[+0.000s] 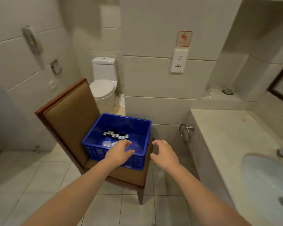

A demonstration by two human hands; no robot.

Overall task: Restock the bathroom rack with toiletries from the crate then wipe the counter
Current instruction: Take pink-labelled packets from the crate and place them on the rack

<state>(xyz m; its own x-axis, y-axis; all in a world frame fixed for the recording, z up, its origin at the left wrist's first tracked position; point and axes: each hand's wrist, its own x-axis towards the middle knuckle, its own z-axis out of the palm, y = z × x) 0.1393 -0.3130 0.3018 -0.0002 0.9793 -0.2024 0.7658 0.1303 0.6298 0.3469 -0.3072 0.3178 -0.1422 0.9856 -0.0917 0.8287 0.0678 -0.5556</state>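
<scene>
Blue crate, centre frame, held dark small bottles; left hand over its near rim, right hand beside it, both relaxed, empty.

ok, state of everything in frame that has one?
blue crate: on the chair seat, open-topped, partly stocked
small bottles: lying in a row inside the crate
left hand: over the crate, fingers loosely curled, holding nothing
right hand: beside the crate's right rim, empty
toilet: lid down
towel ring: empty
sink: basin empty
</scene>
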